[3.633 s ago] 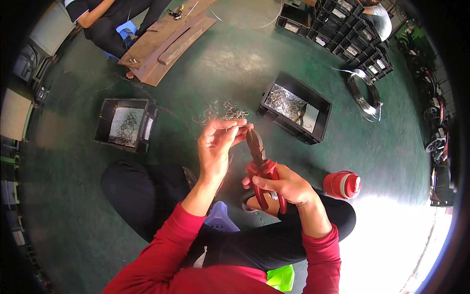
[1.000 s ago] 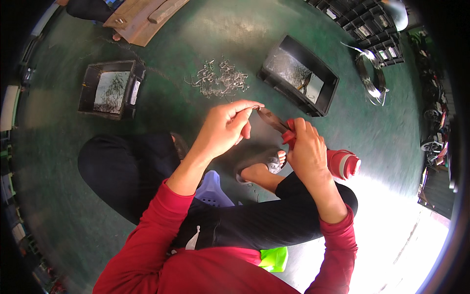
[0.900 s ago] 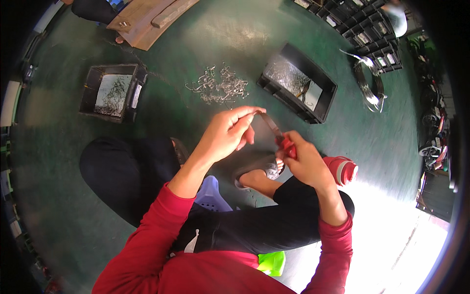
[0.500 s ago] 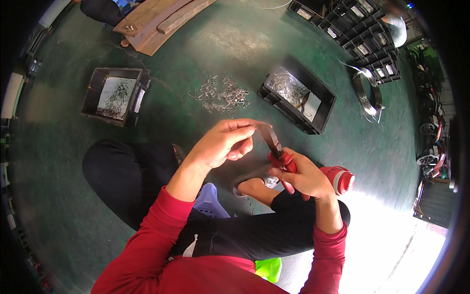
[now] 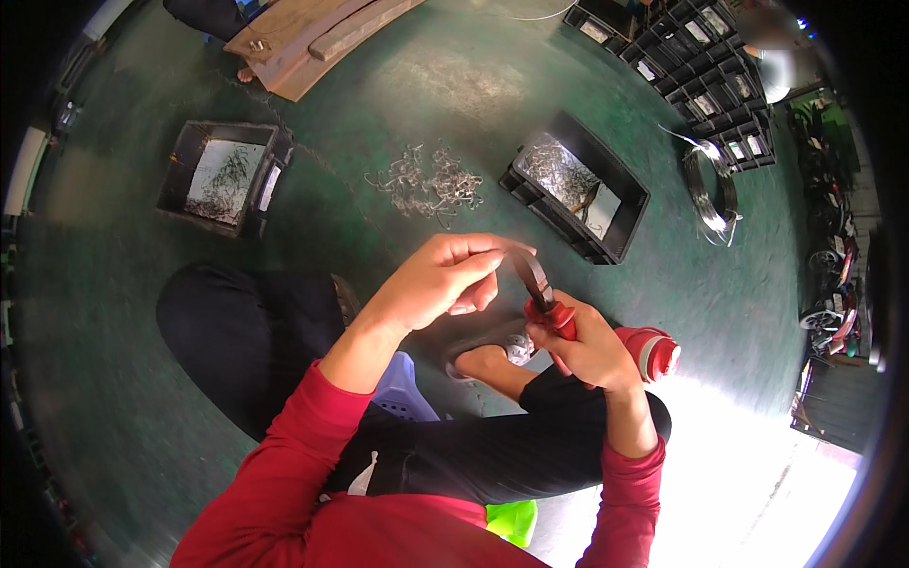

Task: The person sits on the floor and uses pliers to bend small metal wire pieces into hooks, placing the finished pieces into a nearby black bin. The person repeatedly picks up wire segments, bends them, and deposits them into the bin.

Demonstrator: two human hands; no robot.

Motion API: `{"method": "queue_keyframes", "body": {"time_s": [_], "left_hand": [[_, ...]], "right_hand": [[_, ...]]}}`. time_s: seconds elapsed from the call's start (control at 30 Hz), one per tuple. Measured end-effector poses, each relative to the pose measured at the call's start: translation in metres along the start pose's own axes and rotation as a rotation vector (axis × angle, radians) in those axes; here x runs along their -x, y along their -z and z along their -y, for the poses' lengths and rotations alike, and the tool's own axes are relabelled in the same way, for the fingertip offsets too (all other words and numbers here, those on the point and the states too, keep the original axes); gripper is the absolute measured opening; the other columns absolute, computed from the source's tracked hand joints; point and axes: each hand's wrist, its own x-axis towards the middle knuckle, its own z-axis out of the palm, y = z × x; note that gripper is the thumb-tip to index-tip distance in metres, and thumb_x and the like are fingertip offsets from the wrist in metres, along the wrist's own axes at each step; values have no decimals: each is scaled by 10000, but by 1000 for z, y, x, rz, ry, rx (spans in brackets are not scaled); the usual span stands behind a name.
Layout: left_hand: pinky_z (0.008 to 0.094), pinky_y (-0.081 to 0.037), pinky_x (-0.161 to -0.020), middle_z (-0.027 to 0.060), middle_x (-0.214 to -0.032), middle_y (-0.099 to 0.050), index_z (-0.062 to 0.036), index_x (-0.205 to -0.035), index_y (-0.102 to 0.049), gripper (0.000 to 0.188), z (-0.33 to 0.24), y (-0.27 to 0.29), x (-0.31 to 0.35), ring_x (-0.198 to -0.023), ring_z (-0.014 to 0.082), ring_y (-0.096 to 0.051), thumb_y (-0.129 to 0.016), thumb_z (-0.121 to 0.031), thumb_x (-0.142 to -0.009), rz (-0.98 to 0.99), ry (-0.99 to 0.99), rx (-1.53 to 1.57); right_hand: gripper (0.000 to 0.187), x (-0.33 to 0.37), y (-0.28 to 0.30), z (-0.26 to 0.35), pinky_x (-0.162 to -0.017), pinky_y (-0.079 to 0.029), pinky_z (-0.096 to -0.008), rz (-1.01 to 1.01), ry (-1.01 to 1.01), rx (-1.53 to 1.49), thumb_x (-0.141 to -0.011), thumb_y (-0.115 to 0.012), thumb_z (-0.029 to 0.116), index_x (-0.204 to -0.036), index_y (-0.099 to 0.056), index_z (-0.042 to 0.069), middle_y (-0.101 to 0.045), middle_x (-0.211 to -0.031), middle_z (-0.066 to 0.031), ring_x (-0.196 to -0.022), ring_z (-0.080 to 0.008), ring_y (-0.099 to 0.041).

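Note:
My right hand is wrapped round the red handles of a pair of pliers, whose dark jaws point up and left. Thumb and forefinger of my left hand are pinched together right at the jaw tips. Whatever sits between those fingers is too small to make out. Just beyond my hands, a loose pile of bent wire hooks lies on the green floor. To the right of the pile stands a black crate with small metal pieces on a pale lining.
Another black crate with dark thin pieces is at left. A wire coil lies by stacked crates at far right. Wooden boards are at far left. Beside my right knee is a red container; a purple stool sits between my legs.
Both hands stay together at the jaw tips, moved only slightly down in the picture. The pliers' handles seem closer together, with less of them showing below my right hand.

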Motion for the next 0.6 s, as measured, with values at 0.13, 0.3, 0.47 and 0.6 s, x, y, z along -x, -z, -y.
{"method": "queue_keyframes", "body": {"time_s": [0.13,0.3,0.47,0.6], "left_hand": [[201,-310,-439,-25,-613,-520,-48,-1258,-614,308,2,-15,7,-491,21,-401,-434,-136,-1025,-113,-102,-234],[260,-428,-483,50,-575,-574,36,-1045,-616,210,8,-24,11,-516,89,-554,-463,-100,-995,-283,-297,-640],[278,-453,-498,66,-558,-568,30,-1016,-612,171,13,-23,11,-502,111,-563,-462,-32,-960,-326,-407,-717],[292,-429,-478,89,-563,-555,26,-950,-599,136,15,-24,12,-481,135,-557,-466,8,-925,-352,-397,-748]], "right_hand": [[164,-2,-6,-5,-671,-465,-300,-161,77,120,-880,-679,82,-975,-589,-17,-622,-768,-72,-693,-117,-514],[173,-6,-8,-2,-649,-474,-357,-264,155,210,-834,-688,58,-966,-595,-2,-619,-731,-184,-640,-332,-582],[161,-10,-9,-1,-643,-469,-369,-292,186,266,-833,-677,38,-950,-577,-8,-606,-742,-195,-667,-368,-579],[160,-13,-11,-4,-647,-472,-370,-316,203,291,-827,-674,24,-945,-570,-6,-606,-771,-192,-692,-378,-579]]}}
